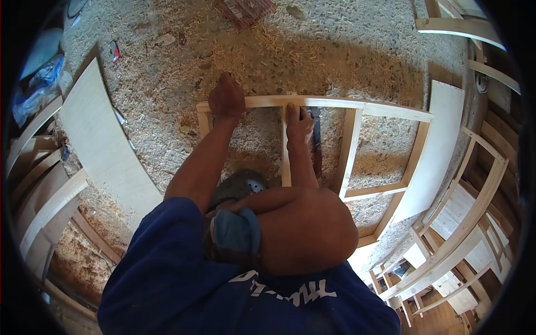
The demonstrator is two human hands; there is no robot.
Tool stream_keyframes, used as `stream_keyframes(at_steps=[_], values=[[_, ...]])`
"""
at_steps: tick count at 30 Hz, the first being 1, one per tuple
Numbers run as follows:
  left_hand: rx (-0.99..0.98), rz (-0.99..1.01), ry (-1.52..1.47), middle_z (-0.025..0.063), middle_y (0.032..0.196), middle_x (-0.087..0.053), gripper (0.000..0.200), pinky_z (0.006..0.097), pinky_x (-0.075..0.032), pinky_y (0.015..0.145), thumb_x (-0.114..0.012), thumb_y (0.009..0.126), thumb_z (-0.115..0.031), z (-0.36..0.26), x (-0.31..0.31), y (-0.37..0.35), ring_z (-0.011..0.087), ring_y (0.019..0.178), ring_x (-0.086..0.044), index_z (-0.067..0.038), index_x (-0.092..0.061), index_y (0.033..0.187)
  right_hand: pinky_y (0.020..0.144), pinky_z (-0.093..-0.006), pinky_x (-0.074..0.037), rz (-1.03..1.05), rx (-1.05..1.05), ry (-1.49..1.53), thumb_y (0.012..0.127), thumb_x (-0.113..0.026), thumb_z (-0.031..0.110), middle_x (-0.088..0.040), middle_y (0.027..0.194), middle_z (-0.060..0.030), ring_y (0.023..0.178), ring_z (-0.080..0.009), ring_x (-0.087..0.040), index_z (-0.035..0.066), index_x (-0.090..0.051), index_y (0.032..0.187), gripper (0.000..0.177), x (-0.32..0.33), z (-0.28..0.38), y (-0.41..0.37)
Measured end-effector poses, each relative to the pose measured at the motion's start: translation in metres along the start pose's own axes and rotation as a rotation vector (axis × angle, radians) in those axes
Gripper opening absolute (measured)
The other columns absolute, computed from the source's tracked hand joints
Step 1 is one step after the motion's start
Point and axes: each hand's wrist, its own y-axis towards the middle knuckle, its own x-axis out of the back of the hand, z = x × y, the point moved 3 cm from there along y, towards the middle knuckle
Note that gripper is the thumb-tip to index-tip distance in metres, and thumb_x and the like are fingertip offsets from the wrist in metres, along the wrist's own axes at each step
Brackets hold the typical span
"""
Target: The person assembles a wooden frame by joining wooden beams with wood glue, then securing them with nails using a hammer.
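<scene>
A light wooden frame [385, 109] with several cross slats lies on the ground in front of me. My left hand [226, 97] is closed at the left part of its far rail, fingers bent over the wood and partly hidden. Where an upright slat [286, 162] meets that rail, my right hand [300, 127] grips the slat, its thumb lying along the top. Just right of this hand is a dark tool [316, 137] with a reddish lower end; its kind is hard to make out.
Sawdust and shavings cover the rough floor [167, 78]. Pale boards lie left [109, 145] and right [441, 134]. More wooden frames [474, 218] lean at the right, curved-looking timber [53, 204] at the left. A reddish ribbed block [244, 11] sits at the far edge.
</scene>
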Motion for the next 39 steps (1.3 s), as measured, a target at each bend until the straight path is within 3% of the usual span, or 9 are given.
stream_keyframes(at_steps=[2, 5, 9, 14, 21, 26, 30, 32, 39], values=[[-0.021, -0.008, -0.006, 0.0184, 0.089, -0.07, 0.014, 0.0529, -0.054, 0.064, -0.055, 0.1, -0.021, 0.0, 0.003, -0.002, 0.0404, 0.072, -0.07, -0.007, -0.055, 0.104, 0.096, -0.0421, -0.049, 0.101, -0.056, 0.012, 0.089, -0.074, 0.05, -0.071, 0.118, -0.0236, 0.111, -0.0352, -0.068, -0.006, -0.068, 0.122, 0.066, 0.004, 0.004, 0.0], [-0.01, 0.02, 0.008, 0.0183, 0.089, -0.07, 0.014, 0.0527, -0.054, 0.064, -0.055, 0.1, -0.021, -0.003, 0.004, 0.003, 0.0407, 0.072, -0.07, -0.007, -0.054, 0.103, 0.101, -0.0425, -0.047, 0.442, 0.16, -0.115, 0.084, -0.077, 0.058, -0.068, 0.126, -0.0219, 0.117, -0.0336, -0.065, -0.005, -0.059, 0.133, 0.082, 0.013, -0.011, 0.023], [-0.005, 0.038, -0.021, 0.0175, 0.09, -0.07, 0.015, 0.053, -0.054, 0.065, -0.056, 0.099, -0.021, -0.002, 0.006, -0.001, 0.0406, 0.074, -0.07, -0.007, -0.054, 0.102, 0.103, -0.0395, -0.046, 0.783, -0.152, -0.056, 0.076, -0.083, 0.061, -0.068, 0.126, -0.0174, 0.118, -0.0261, -0.063, -0.001, -0.056, 0.138, 0.092, 0.019, -0.032, 0.032], [-0.012, 0.031, 0.011, 0.0167, 0.092, -0.07, 0.015, 0.0531, -0.053, 0.066, -0.056, 0.099, -0.022, -0.001, 0.002, -0.005, 0.0401, 0.076, -0.07, -0.007, -0.054, 0.103, 0.081, -0.0322, -0.051, 0.681, -0.183, 0.237, 0.081, -0.087, 0.032, -0.069, 0.099, -0.0046, 0.09, -0.0145, -0.064, 0.0, -0.062, 0.126, 0.06, 0.009, -0.044, 0.009], [0.012, 0.064, 0.031, 0.0165, 0.092, -0.071, 0.016, 0.0529, -0.053, 0.066, -0.055, 0.1, -0.023, 0.002, -0.001, 0.0, 0.0399, 0.075, -0.07, -0.008, -0.054, 0.105, 0.081, -0.0329, -0.052, 0.549, -0.065, 0.12, 0.082, -0.086, 0.036, -0.068, 0.099, -0.0051, 0.091, -0.0151, -0.064, 0.001, -0.061, 0.129, 0.064, 0.014, -0.019, -0.007], [-0.039, 0.067, 0.034, 0.0181, 0.098, -0.072, 0.022, 0.0533, -0.054, 0.072, -0.052, 0.102, -0.026, 0.001, -0.001, -0.001, 0.041, 0.081, -0.071, -0.008, -0.056, 0.114, 0.087, -0.0373, -0.054, 0.471, 0.26, -0.101, 0.084, -0.084, 0.04, -0.071, 0.114, -0.0139, 0.101, -0.024, -0.068, 0.0, -0.057, 0.136, 0.071, 0.023, -0.042, 0.009], [-0.022, -0.005, -0.015, 0.019, 0.109, -0.072, 0.037, 0.0529, -0.053, 0.079, -0.051, 0.104, -0.027, 0.004, -0.002, -0.006, 0.0411, 0.097, -0.071, -0.011, -0.049, 0.137, 0.096, -0.0459, -0.052, 0.271, 0.128, -0.129, 0.087, -0.08, 0.04, -0.065, 0.129, -0.0194, 0.116, -0.03, -0.065, 0.003, -0.06, 0.132, 0.061, 0.1, -0.044, 0.017], [-0.154, -0.089, -0.128, 0.0169, 0.114, -0.072, 0.042, 0.0496, -0.054, 0.081, -0.051, 0.103, -0.024, -0.002, 0.008, -0.013, 0.0371, 0.097, -0.071, -0.012, -0.044, 0.143, 0.094, -0.0478, -0.052, 0.114, 0.445, -0.649, 0.089, -0.076, 0.036, -0.066, 0.121, -0.0194, 0.11, -0.0357, -0.065, 0.008, -0.063, 0.124, 0.048, 0.129, -0.063, 0.007], [-0.501, 0.097, -0.687, 0.0126, 0.108, -0.068, 0.027, 0.0373, -0.055, 0.087, -0.049, 0.099, -0.003, -0.02, 0.013, -0.017, 0.0257, 0.1, -0.069, -0.006, -0.063, 0.122, 0.089, -0.0532, -0.054, 0.23, 0.364, -0.756, 0.087, -0.074, 0.03, -0.067, 0.113, -0.0183, 0.102, -0.0415, -0.067, 0.008, -0.057, 0.124, 0.046, 0.123, -0.095, 0.008]])
